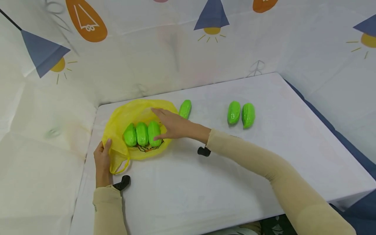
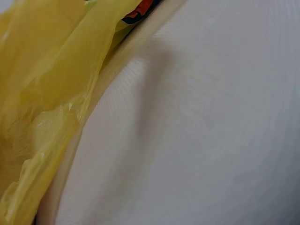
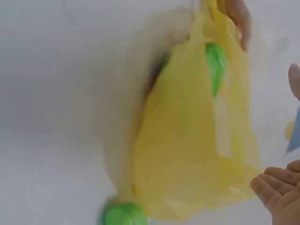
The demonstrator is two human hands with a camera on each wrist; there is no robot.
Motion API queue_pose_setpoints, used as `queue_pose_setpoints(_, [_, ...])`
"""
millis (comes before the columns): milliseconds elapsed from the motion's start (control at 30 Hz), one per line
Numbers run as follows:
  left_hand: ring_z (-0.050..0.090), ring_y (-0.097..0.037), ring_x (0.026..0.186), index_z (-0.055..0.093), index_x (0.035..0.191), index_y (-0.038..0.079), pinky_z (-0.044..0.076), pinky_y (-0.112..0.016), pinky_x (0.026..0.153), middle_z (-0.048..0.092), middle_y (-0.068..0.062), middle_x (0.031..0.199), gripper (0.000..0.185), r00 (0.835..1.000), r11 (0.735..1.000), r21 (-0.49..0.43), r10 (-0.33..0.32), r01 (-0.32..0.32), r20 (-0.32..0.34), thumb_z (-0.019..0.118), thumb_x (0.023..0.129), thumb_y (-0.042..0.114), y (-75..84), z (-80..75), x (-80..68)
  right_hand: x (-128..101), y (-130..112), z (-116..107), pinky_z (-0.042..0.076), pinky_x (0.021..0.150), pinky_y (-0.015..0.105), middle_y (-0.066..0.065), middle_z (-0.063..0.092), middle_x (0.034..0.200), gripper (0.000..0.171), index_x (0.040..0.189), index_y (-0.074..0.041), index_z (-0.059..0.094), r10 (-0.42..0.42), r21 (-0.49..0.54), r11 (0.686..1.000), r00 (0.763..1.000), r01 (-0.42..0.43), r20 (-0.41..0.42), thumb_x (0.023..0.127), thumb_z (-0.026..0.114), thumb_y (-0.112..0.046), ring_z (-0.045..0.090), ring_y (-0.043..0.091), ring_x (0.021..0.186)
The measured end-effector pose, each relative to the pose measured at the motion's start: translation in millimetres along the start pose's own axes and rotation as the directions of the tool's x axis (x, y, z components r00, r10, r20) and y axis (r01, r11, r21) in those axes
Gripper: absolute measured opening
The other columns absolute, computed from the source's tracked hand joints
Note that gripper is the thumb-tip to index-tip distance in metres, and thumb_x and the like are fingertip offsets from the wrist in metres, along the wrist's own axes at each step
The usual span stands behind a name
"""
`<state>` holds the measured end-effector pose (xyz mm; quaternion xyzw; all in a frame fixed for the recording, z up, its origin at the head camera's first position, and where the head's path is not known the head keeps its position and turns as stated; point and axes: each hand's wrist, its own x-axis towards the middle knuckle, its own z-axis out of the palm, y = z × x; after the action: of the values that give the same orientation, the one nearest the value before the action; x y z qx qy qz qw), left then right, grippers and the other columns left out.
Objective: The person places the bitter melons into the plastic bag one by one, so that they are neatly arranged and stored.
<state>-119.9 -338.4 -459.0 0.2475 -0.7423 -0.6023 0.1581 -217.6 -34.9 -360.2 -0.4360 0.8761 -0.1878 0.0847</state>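
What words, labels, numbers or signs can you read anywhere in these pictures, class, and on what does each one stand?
None can be read.
The yellow bag carries a dark and orange print, mostly hidden under the green vegetables; no letters show.
The backdrop cloth has only drawings of lamps and bulbs, no writing.

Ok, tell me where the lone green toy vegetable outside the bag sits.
In the head view, the lone green toy vegetable lies on the white table, just right of the yellow plastic bag and beyond the right hand, left of the other loose pair.
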Motion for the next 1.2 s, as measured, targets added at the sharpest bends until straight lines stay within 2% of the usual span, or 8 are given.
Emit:
queue_pose_setpoints(133, [0.047,-0.006,0.080,0.060,0.094,0.021,0.035,-0.015,0.072,0.056,0.015,0.083,0.014,1.000,1.000,-0.011,-0.004,0.004,-0.002,0.058,0.091,0.035,1.7,-0.3,-1.0,-3.6,17.5,-21.5,0.022,0.112,0.036,0.006,0.012,0.155,0.110,0.150,-0.010,0.002,0.043,0.009,0.999,0.998,-0.043,-0.047,0.075,0.057,-0.069,0.019,0.022,0.141])
queue_pose_setpoints(300, [0.044,-0.007,0.077,0.059,0.091,0.020,0.035,-0.016,0.069,0.053,0.013,0.079,0.014,1.000,1.000,-0.019,0.001,-0.001,-0.006,0.059,0.090,0.035,-2.6,-0.3,1.4,-8.2,50.7,-40.4,0.021,0.112,0.038,0.002,0.009,0.156,0.112,0.150,-0.016,-0.002,0.168,0.034,0.986,0.984,-0.166,-0.062,0.073,0.057,-0.071,0.016,0.021,0.142])
queue_pose_setpoints(533, [0.046,-0.007,0.081,0.061,0.097,0.020,0.035,-0.015,0.072,0.055,0.012,0.086,0.019,1.000,0.999,-0.021,-0.030,0.029,-0.006,0.059,0.090,0.037,-10.2,0.4,3.4,-15.7,102.7,-42.2,0.020,0.113,0.040,0.004,0.009,0.155,0.110,0.150,-0.016,-0.001,0.289,0.071,0.955,0.957,-0.286,-0.031,0.074,0.064,-0.062,0.014,0.024,0.142])
queue_pose_setpoints(600, [0.045,-0.007,0.081,0.060,0.098,0.018,0.035,-0.014,0.071,0.054,0.013,0.085,0.021,1.000,1.000,-0.003,-0.019,0.019,-0.003,0.058,0.090,0.038,-10.0,-0.2,2.1,-16.9,115.3,-35.6,0.019,0.113,0.040,0.005,0.009,0.156,0.109,0.150,-0.016,0.000,0.290,0.069,0.955,0.957,-0.290,0.004,0.075,0.064,-0.062,0.013,0.024,0.142])
queue_pose_setpoints(800, [0.044,-0.008,0.073,0.059,0.090,0.015,0.036,-0.016,0.066,0.052,0.011,0.076,0.017,1.000,1.000,-0.009,0.023,-0.023,0.011,0.058,0.091,0.032,8.9,0.7,-10.3,-16.2,134.2,-15.3,0.013,0.114,0.040,0.005,0.003,0.156,0.107,0.150,-0.013,0.002,0.255,0.023,0.965,0.959,-0.260,0.128,0.077,0.068,-0.054,0.005,0.022,0.144])
queue_pose_setpoints(967, [0.044,-0.007,0.077,0.059,0.092,0.017,0.035,-0.015,0.069,0.053,0.013,0.080,0.015,1.000,1.000,-0.011,0.023,-0.023,0.001,0.058,0.092,0.032,13.1,2.0,-12.5,-11.3,137.1,-6.4,0.012,0.114,0.041,0.001,0.003,0.157,0.098,0.150,-0.013,0.012,0.190,-0.005,0.981,0.969,-0.192,0.155,0.078,0.070,-0.048,0.003,0.019,0.144])
queue_pose_setpoints(1067, [0.046,-0.006,0.080,0.060,0.096,0.018,0.036,-0.014,0.071,0.055,0.014,0.083,0.015,1.000,1.000,-0.018,0.008,-0.008,0.001,0.058,0.092,0.032,10.6,1.6,-9.7,-8.6,137.0,-3.2,0.014,0.114,0.042,0.002,0.010,0.156,0.090,0.148,-0.013,0.020,0.181,-0.055,0.983,0.969,-0.174,0.167,0.080,0.068,-0.048,0.007,0.021,0.144])
queue_pose_setpoints(1200, [0.047,-0.006,0.082,0.060,0.100,0.018,0.037,-0.013,0.072,0.056,0.014,0.086,0.018,1.000,1.000,-0.026,-0.002,0.002,-0.004,0.058,0.091,0.034,0.7,0.0,-1.7,-5.7,135.7,-0.5,0.024,0.111,0.041,0.009,0.023,0.151,0.083,0.143,-0.010,0.030,0.188,-0.090,0.980,0.971,-0.176,0.148,0.081,0.066,-0.051,0.026,0.026,0.137])
